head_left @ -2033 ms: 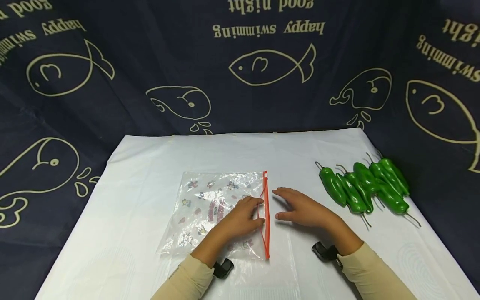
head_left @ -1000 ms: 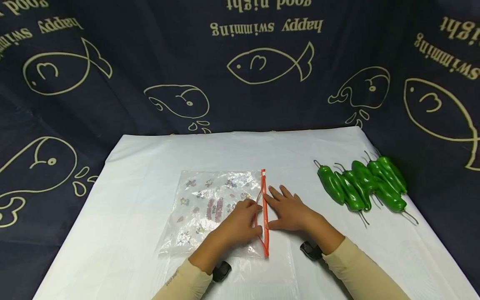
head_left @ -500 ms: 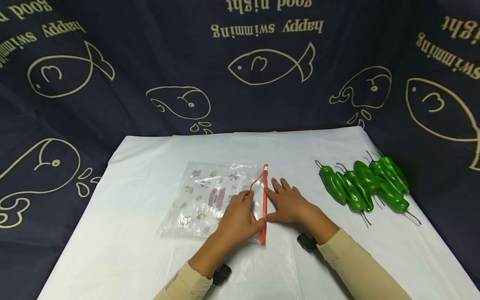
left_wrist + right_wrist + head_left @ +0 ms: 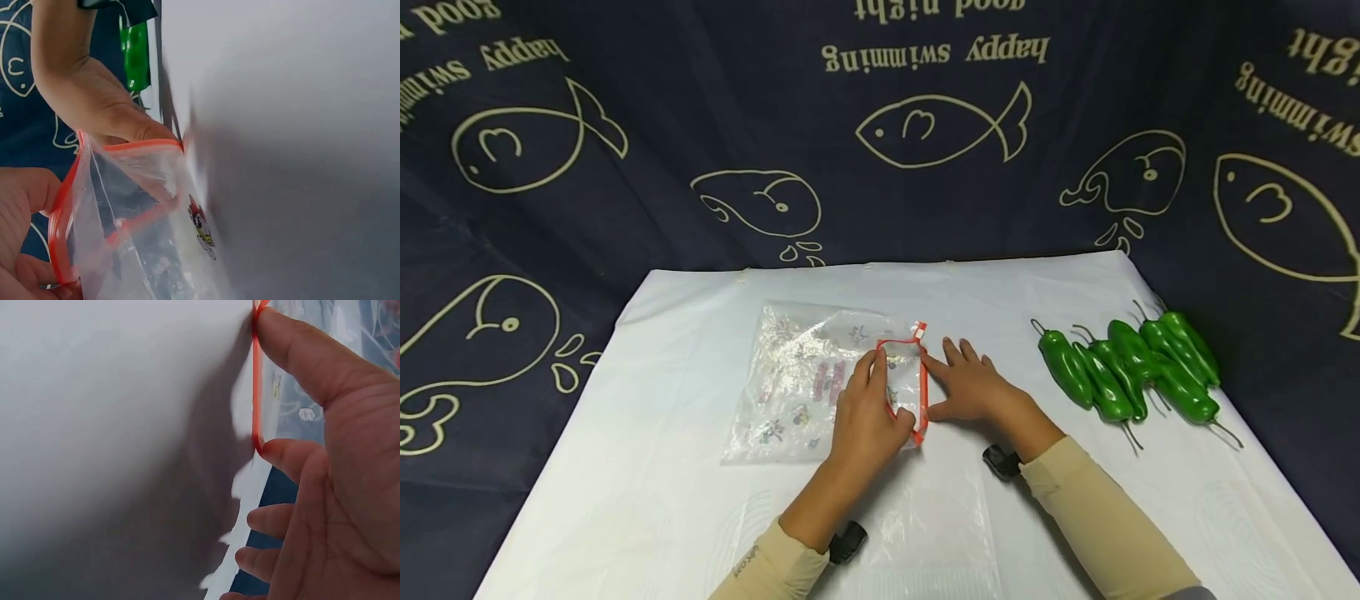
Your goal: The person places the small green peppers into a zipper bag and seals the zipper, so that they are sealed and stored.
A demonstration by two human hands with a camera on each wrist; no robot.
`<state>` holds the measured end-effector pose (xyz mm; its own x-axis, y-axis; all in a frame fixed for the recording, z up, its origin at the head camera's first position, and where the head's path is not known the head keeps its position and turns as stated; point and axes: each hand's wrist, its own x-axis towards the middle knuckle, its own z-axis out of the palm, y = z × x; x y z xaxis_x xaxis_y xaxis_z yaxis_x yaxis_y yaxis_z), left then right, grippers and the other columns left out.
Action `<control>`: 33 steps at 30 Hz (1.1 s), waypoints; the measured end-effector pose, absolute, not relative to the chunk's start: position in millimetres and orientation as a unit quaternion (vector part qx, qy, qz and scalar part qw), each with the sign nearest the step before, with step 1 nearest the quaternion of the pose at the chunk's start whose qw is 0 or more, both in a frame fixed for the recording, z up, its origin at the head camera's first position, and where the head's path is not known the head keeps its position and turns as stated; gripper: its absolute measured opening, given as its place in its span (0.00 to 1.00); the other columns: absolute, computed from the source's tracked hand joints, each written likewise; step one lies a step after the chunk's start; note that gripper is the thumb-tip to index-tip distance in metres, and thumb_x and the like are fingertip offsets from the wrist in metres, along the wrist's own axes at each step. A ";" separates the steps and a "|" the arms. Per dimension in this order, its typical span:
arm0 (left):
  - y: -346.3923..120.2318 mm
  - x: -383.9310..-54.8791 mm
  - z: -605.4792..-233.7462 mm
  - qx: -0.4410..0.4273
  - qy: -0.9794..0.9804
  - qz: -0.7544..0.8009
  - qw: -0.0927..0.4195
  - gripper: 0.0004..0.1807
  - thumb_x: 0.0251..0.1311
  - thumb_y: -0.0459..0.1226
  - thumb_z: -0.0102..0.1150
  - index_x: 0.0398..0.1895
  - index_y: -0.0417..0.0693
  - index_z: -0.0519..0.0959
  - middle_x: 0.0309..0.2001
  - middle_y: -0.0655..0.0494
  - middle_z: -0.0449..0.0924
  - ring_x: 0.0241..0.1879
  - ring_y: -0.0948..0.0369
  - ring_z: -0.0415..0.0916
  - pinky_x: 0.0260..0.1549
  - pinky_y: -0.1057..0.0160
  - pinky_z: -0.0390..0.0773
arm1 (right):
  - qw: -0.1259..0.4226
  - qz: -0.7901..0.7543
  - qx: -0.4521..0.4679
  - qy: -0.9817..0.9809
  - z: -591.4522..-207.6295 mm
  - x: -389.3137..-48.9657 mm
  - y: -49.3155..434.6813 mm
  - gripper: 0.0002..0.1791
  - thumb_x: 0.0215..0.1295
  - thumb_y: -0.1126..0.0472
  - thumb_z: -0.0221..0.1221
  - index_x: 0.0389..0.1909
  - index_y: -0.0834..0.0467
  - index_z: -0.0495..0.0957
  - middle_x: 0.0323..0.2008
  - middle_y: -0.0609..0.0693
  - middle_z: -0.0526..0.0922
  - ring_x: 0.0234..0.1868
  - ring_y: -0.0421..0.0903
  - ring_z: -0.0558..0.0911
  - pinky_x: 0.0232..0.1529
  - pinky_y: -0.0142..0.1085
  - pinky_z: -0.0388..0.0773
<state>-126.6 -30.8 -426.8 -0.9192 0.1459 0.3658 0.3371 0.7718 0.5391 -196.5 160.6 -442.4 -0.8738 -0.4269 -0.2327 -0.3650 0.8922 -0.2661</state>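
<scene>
A clear plastic zip bag (image 4: 797, 375) with small coloured prints lies on the white table, its red-edged mouth facing right and spread apart. My left hand (image 4: 868, 421) grips the upper red edge and holds it raised; the left wrist view shows the gap between both edges, with that hand (image 4: 22, 231) at the left. On the lower edge, my right hand (image 4: 973, 387) presses with thumb and index finger set apart. In the right wrist view, the tips of this hand (image 4: 350, 431) touch the red strip while the other fingers reach past it.
Several green peppers (image 4: 1063, 371) lie side by side at the table's right. Another clear plastic sheet or bag (image 4: 932, 517) lies flat near the front. A dark blue cloth (image 4: 760, 108) with fish and whale drawings hangs around the white-covered table (image 4: 662, 367).
My right hand has come left onto the lower red edge. My left hand has taken the upper edge and lifted it, widening the mouth. The bag has shifted slightly away from me.
</scene>
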 end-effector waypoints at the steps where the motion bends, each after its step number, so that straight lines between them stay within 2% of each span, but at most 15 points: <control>1: -30.3 -126.1 -426.2 -0.132 -0.931 -0.301 0.161 0.47 0.40 0.32 0.65 0.71 0.34 0.65 0.67 0.45 0.66 0.55 0.47 0.74 0.46 0.48 0.77 | 0.146 -0.110 -0.205 0.961 -442.0 -196.5 160.2 0.55 0.52 0.35 0.66 0.78 0.51 0.56 0.75 0.69 0.50 0.73 0.72 0.47 0.63 0.71 0.54; 7: -24.6 -121.9 -427.8 -0.152 -0.944 -0.234 0.176 0.45 0.41 0.34 0.68 0.69 0.32 0.66 0.66 0.44 0.67 0.43 0.49 0.76 0.27 0.54 0.80 | 0.169 -0.126 -0.191 0.959 -439.3 -196.2 157.2 0.53 0.53 0.38 0.66 0.77 0.52 0.56 0.75 0.69 0.50 0.73 0.72 0.48 0.61 0.73 0.55; 9: -23.6 -122.2 -429.6 -0.158 -0.943 -0.242 0.162 0.46 0.42 0.34 0.68 0.70 0.30 0.65 0.67 0.43 0.65 0.40 0.49 0.78 0.26 0.54 0.80 | 0.172 -0.129 -0.186 0.959 -438.4 -196.5 156.7 0.53 0.53 0.39 0.67 0.77 0.53 0.57 0.75 0.69 0.50 0.73 0.72 0.47 0.61 0.73 0.55; 12: -25.3 -125.5 -434.8 -0.162 -0.938 -0.286 0.114 0.48 0.43 0.31 0.66 0.72 0.29 0.60 0.71 0.41 0.60 0.43 0.48 0.79 0.32 0.55 0.81 | 0.173 -0.126 -0.184 0.959 -438.3 -197.5 155.7 0.53 0.53 0.38 0.67 0.77 0.53 0.58 0.75 0.68 0.50 0.74 0.71 0.47 0.61 0.74 0.55; 14: -27.9 -128.3 -439.4 -0.160 -0.930 -0.322 0.073 0.50 0.42 0.29 0.65 0.74 0.30 0.56 0.74 0.41 0.55 0.53 0.47 0.77 0.40 0.55 0.81 | 0.173 -0.119 -0.185 0.960 -439.2 -198.2 154.9 0.53 0.53 0.37 0.66 0.77 0.53 0.58 0.75 0.68 0.49 0.74 0.71 0.47 0.61 0.73 0.55; 16: -31.1 -130.5 -443.5 -0.153 -0.920 -0.359 0.034 0.52 0.43 0.28 0.65 0.76 0.31 0.52 0.77 0.42 0.49 0.64 0.48 0.68 0.51 0.54 0.78 | 0.174 -0.113 -0.184 0.961 -439.9 -198.7 154.0 0.54 0.52 0.36 0.66 0.77 0.53 0.57 0.75 0.68 0.49 0.74 0.71 0.47 0.61 0.73 0.55; 19: -35.2 -131.9 -448.0 -0.140 -0.904 -0.403 -0.001 0.56 0.44 0.30 0.67 0.77 0.31 0.46 0.78 0.41 0.41 0.73 0.49 0.51 0.64 0.52 0.67 | 0.175 -0.103 -0.184 0.962 -440.4 -198.8 153.0 0.55 0.51 0.36 0.66 0.77 0.53 0.57 0.75 0.68 0.49 0.74 0.71 0.46 0.61 0.73 0.55; 20: -36.4 -132.0 -449.1 -0.136 -0.900 -0.414 -0.006 0.57 0.45 0.30 0.68 0.76 0.29 0.45 0.78 0.39 0.40 0.74 0.48 0.48 0.65 0.50 0.64 | 0.177 -0.101 -0.184 0.962 -440.4 -198.7 152.9 0.56 0.51 0.36 0.66 0.78 0.53 0.56 0.76 0.68 0.48 0.74 0.71 0.46 0.61 0.73 0.55; 22: -38.3 -131.9 -451.3 -0.124 -0.893 -0.432 -0.015 0.58 0.45 0.32 0.68 0.77 0.29 0.43 0.78 0.38 0.39 0.74 0.47 0.49 0.66 0.49 0.63 | 0.180 -0.095 -0.186 0.961 -440.3 -198.6 152.8 0.57 0.50 0.35 0.66 0.78 0.53 0.55 0.76 0.68 0.47 0.74 0.71 0.45 0.61 0.73 0.55; 24: -40.3 -131.5 -454.1 -0.112 -0.889 -0.443 -0.023 0.58 0.45 0.32 0.68 0.76 0.29 0.43 0.76 0.36 0.44 0.71 0.46 0.55 0.65 0.49 0.65 | 0.185 -0.091 -0.188 0.960 -440.1 -198.3 153.0 0.57 0.50 0.34 0.66 0.78 0.53 0.54 0.76 0.67 0.46 0.74 0.71 0.44 0.62 0.72 0.54; 27: -44.3 -130.5 -460.5 -0.091 -0.882 -0.460 -0.044 0.57 0.44 0.31 0.67 0.77 0.30 0.45 0.69 0.36 0.56 0.55 0.52 0.71 0.55 0.53 0.73 | 0.192 -0.092 -0.186 0.959 -439.7 -198.1 153.3 0.58 0.50 0.34 0.65 0.78 0.52 0.53 0.77 0.66 0.45 0.75 0.70 0.44 0.63 0.72 0.53; 30: -48.2 -129.4 -465.8 -0.074 -0.868 -0.486 -0.065 0.58 0.43 0.30 0.66 0.77 0.32 0.44 0.57 0.39 0.65 0.40 0.58 0.72 0.45 0.56 0.74 | 0.197 -0.094 -0.182 0.959 -439.2 -197.7 153.6 0.58 0.50 0.34 0.66 0.78 0.52 0.54 0.77 0.66 0.45 0.75 0.70 0.43 0.64 0.71 0.52; 33: -49.9 -128.1 -468.1 -0.053 -0.848 -0.523 -0.073 0.60 0.43 0.28 0.64 0.78 0.35 0.40 0.56 0.42 0.67 0.38 0.58 0.71 0.40 0.58 0.75 | 0.201 -0.095 -0.181 0.958 -439.0 -197.1 153.8 0.58 0.50 0.34 0.66 0.78 0.52 0.54 0.77 0.66 0.44 0.75 0.69 0.43 0.64 0.71 0.52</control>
<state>-128.1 -49.9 -468.1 -0.9837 0.1663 -0.0677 0.0141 0.4475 0.8942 -197.1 153.8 -439.0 -0.8541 -0.3844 -0.3504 -0.3083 0.9167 -0.2543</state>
